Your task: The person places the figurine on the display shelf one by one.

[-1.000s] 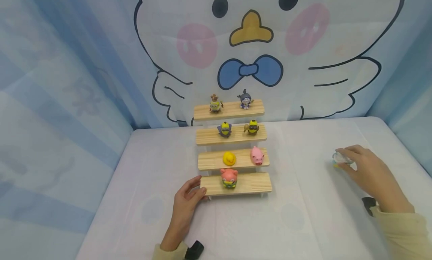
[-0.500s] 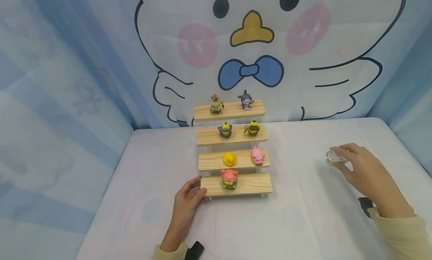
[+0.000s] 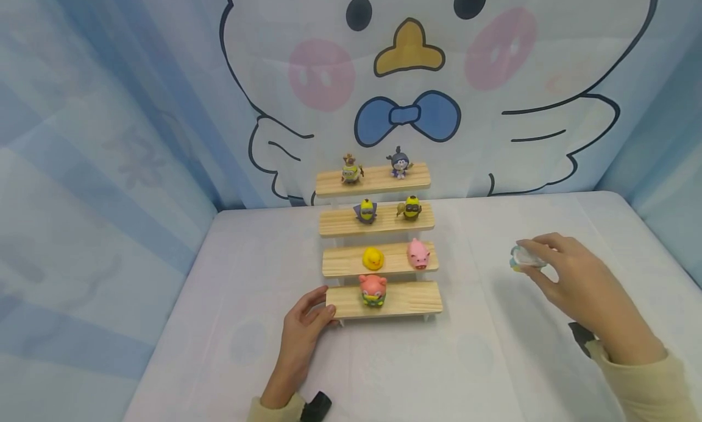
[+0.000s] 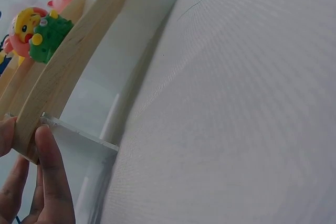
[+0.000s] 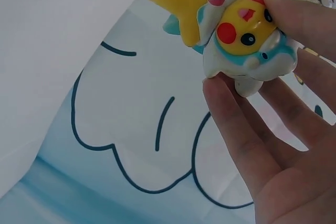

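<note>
My right hand [image 3: 576, 282] pinches a small toy figurine [image 5: 239, 35] above the white tabletop, right of the shelf. That figurine has a yellow face with red cheeks, a white and light-blue hooded suit and a yellow star. With thumb and fingers, my left hand [image 3: 304, 330] grips the left end of the lowest board of a four-tier wooden display shelf [image 3: 414, 297]. On this board sits a pink-hooded figurine with a green body [image 3: 373, 291]. One tier up are a yellow duck [image 3: 373, 258] and a pink pig [image 3: 418, 254].
Two yellow-headed figurines, one caped [image 3: 365, 211] and one with goggles [image 3: 409, 208], occupy the third board. The top board carries a crowned figurine [image 3: 351, 170] and a dark-haired one [image 3: 400, 163]. A printed cloth backdrop [image 3: 482, 148] hangs behind the shelf.
The right hand has moved left toward the shelf with the figurine in its fingers. My left hand stays on the lowest board, and the figurines on the shelf keep their places.
</note>
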Available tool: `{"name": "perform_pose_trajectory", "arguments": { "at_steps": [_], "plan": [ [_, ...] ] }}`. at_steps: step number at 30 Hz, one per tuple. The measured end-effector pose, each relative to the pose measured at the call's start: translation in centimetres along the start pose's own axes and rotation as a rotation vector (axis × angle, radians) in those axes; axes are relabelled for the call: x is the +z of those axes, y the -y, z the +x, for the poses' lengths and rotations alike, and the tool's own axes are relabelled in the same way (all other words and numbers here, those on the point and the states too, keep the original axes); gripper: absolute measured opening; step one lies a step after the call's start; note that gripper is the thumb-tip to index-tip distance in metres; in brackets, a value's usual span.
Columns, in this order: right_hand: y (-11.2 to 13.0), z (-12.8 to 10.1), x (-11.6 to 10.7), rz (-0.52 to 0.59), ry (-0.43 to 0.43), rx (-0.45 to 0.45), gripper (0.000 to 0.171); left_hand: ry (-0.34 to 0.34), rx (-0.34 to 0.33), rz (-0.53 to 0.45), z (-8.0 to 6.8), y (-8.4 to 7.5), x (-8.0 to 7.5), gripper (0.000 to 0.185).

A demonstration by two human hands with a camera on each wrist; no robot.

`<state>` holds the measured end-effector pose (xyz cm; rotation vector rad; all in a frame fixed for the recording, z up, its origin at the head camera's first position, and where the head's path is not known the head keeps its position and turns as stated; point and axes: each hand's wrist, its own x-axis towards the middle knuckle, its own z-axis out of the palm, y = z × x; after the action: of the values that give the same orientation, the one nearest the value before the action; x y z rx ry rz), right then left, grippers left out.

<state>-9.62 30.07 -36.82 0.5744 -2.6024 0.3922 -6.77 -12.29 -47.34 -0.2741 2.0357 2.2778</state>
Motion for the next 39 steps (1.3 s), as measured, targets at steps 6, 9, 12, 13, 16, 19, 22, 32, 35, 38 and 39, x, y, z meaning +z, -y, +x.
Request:
{"name": "perform_pose_trajectory", "arguments": {
  "at_steps": [6,9,12,13,16,19,22,32,35,38,39],
  "plan": [
    [1.1,0.3,-0.2,0.013,-0.038,-0.067,0.042,-0.001,-0.006,0.001,0.0,0.0,0.0,0.055],
    [1.4,0.4,-0.3,0.021,-0.054,-0.088,0.063,0.0,-0.006,0.001,0.0,0.0,0.0,0.055],
    [2.0,0.5,-0.4,0.028,-0.052,-0.105,0.058,0.0,-0.006,-0.006,-0.1,0.1,0.0,0.055],
    [2.2,0.6,-0.4,0.027,-0.049,-0.108,0.049,0.001,-0.006,-0.01,-0.1,0.1,-0.1,0.054],
    [3.0,0.7,-0.4,0.028,-0.033,-0.111,0.044,0.004,-0.005,-0.021,-0.1,0.1,-0.1,0.053],
    [3.6,0.8,-0.3,0.027,-0.015,-0.108,0.051,0.005,-0.005,-0.026,-0.1,0.1,-0.2,0.053],
    [4.2,0.9,-0.1,0.032,-0.018,-0.118,0.049,0.003,-0.002,-0.022,-0.1,0.1,-0.1,0.054],
    [6.3,1.4,0.2,0.038,0.037,-0.111,0.046,0.001,-0.005,-0.028,-0.1,0.0,-0.1,0.053],
    [7.0,1.5,0.4,0.031,0.067,-0.092,0.053,0.004,-0.007,-0.028,-0.1,0.0,-0.1,0.053],
    [7.7,1.6,0.5,0.028,0.109,-0.073,0.051,0.007,-0.008,-0.035,-0.1,-0.1,-0.1,0.053],
    [7.9,1.6,0.6,0.029,0.121,-0.069,0.051,0.008,-0.008,-0.037,-0.1,-0.1,-0.1,0.053]
  ]
}}
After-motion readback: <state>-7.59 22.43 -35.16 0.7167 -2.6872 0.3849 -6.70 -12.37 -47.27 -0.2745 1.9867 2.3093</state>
